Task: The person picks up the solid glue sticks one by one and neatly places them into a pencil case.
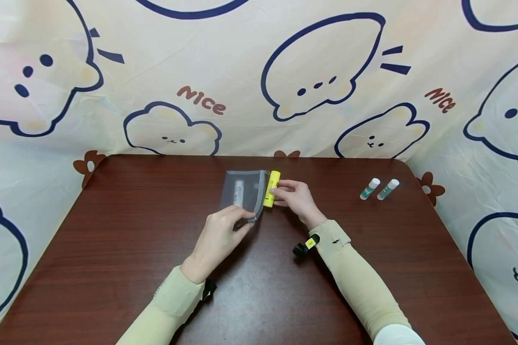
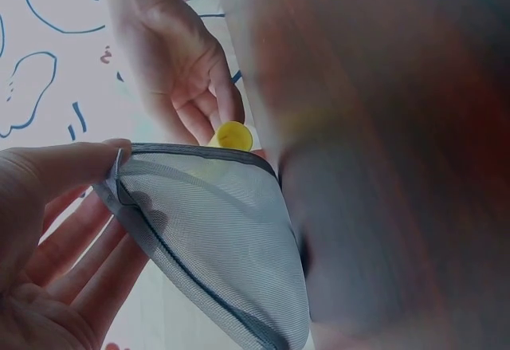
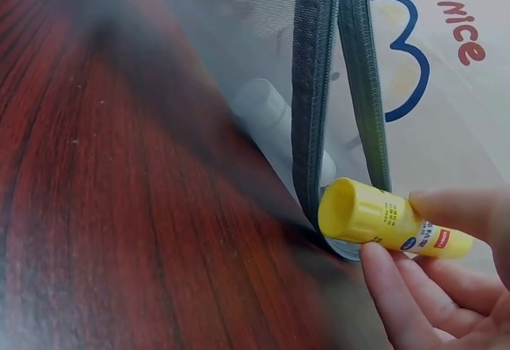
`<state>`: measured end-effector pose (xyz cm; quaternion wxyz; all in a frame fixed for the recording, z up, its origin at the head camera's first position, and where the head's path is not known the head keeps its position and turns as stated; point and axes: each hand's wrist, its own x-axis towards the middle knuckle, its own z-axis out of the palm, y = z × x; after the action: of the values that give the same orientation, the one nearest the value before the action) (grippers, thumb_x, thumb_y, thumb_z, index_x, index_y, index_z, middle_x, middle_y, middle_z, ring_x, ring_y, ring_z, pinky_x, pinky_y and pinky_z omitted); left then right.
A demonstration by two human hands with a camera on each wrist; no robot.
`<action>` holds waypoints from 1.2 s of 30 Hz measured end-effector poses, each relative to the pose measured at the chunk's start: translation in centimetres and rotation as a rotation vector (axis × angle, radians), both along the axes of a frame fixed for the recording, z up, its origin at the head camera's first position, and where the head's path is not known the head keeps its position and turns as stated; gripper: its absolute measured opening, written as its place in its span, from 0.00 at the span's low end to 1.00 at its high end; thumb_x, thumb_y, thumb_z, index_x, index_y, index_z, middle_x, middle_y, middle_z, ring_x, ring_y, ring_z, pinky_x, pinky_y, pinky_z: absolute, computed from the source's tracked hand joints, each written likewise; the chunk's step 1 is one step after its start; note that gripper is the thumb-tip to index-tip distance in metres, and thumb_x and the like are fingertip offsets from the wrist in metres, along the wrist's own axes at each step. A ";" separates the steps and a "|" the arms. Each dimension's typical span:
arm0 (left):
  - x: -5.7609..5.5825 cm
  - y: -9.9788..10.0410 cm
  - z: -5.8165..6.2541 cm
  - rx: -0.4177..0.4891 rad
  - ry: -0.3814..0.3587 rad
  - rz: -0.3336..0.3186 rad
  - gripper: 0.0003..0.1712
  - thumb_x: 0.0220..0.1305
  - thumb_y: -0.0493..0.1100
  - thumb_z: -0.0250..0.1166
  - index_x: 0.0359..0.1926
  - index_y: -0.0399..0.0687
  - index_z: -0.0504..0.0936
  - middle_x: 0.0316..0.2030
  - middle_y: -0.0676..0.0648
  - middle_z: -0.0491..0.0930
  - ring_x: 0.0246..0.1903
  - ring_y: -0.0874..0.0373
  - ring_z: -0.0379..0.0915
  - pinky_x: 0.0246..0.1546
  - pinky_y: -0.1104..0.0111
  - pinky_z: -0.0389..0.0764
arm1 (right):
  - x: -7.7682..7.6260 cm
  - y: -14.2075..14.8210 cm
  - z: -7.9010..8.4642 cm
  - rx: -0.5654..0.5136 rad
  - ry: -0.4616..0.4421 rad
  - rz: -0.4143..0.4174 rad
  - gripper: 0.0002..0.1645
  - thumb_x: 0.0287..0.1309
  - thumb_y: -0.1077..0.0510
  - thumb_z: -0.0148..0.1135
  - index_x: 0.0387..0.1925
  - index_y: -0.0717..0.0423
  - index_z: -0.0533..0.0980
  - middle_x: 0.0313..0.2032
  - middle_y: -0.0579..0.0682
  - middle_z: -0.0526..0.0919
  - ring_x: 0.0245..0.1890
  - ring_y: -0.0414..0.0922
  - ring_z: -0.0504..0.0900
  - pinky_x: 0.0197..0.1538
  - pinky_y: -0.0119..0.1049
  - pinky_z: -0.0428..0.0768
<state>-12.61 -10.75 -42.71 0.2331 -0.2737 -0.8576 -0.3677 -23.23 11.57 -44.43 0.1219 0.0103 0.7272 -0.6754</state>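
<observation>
A grey mesh zip pouch (image 1: 251, 189) lies on the table with its zipped edge facing right. My left hand (image 1: 219, 235) pinches the near corner of that edge, and the right wrist view shows the zip parted. Inside the mesh a white glue stick (image 3: 267, 115) shows through. In my right hand (image 1: 300, 200) is a yellow glue stick (image 3: 382, 218), held between thumb and fingers. One end of it is at the pouch's opening. The left wrist view shows the round yellow end (image 2: 235, 136) just beyond the pouch rim.
Two glue sticks with white caps and green labels, the left one (image 1: 370, 189) and the right one (image 1: 388, 189), stand side by side at the table's right. The brown table (image 1: 134, 249) meets a patterned cloth (image 1: 241, 57) at its back and sides.
</observation>
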 end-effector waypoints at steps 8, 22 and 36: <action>-0.1 0.0 -0.1 -0.005 0.000 0.003 0.13 0.53 0.30 0.78 0.40 0.46 0.89 0.37 0.51 0.85 0.35 0.59 0.83 0.34 0.68 0.83 | -0.5 -0.2 0.1 0.014 -0.084 -0.009 0.31 0.62 0.59 0.73 0.62 0.68 0.75 0.48 0.62 0.84 0.37 0.48 0.89 0.47 0.44 0.84; 0.0 0.1 -0.1 -0.017 -0.002 -0.009 0.14 0.53 0.30 0.78 0.40 0.46 0.89 0.37 0.51 0.85 0.35 0.59 0.83 0.34 0.69 0.83 | -0.5 -1.1 -0.2 0.097 -0.091 0.015 0.28 0.63 0.54 0.72 0.60 0.64 0.79 0.46 0.60 0.86 0.35 0.47 0.89 0.43 0.41 0.86; -0.1 0.0 -0.2 -0.018 0.004 0.000 0.14 0.53 0.30 0.78 0.40 0.47 0.89 0.37 0.51 0.86 0.38 0.56 0.84 0.39 0.64 0.84 | -0.2 -1.4 0.0 0.013 -0.046 -0.013 0.19 0.72 0.60 0.61 0.58 0.66 0.79 0.43 0.63 0.87 0.37 0.49 0.89 0.43 0.41 0.86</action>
<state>-12.69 -10.73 -42.87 0.2325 -0.2763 -0.8605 -0.3594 -23.46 10.13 -44.43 0.1339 0.0312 0.7286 -0.6710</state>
